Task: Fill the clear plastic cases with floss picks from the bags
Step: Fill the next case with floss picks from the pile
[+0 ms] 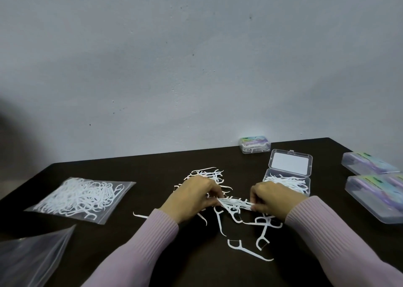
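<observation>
- Left hand [192, 196]: rested at mid-table, fingers curled, pinching one end of a small bundle of floss picks [234, 202].
- Right hand [272, 198]: fingers curled, pinching the opposite end of the same bundle; the bundle spanned the gap between the two hands, just above the table [152, 162].
- Loose floss picks [250, 225]: white, scattered on the dark table beneath and around both hands, some beyond the left hand.
- Open case [287, 177]: clear plastic, lid laid back, partly filled with picks; stood just beyond the right hand.
- Closed case [255, 145]: at the far edge by the wall, picks visible inside.
- Two further cases [375, 190]: closed, with coloured labels, at the right edge of the table.
- Full bag [82, 198]: clear, flat on the table, well left of the hands, holding many picks.
- Second bag [28, 258]: clear plastic, at the near left corner; contents could not be told.
- Sleeves [139, 247]: lilac, ribbed, on both arms.
</observation>
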